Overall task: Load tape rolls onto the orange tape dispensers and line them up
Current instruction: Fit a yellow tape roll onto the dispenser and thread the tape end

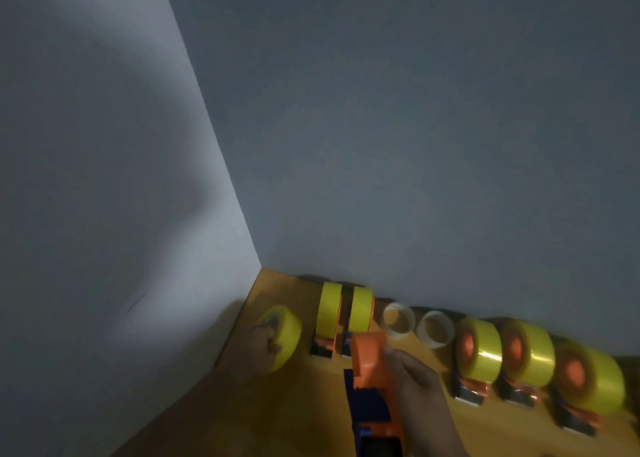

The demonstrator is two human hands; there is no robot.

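My left hand (258, 347) grips a yellow tape roll (282, 335) at the left, fingers hooked into its core, just above the table. My right hand (420, 390) holds an orange and blue tape dispenser (369, 384) with no roll on it, in front of the row. Two loaded dispensers (329, 312) with yellow rolls stand side by side by the wall. Three more loaded orange dispensers (479, 351) stand in a line to the right.
Two empty whitish tape cores (398, 319) lie between the two groups of dispensers. The yellow-brown table (277, 415) ends against grey walls at the left and back, which meet in a corner (259, 266). The picture is blurred.
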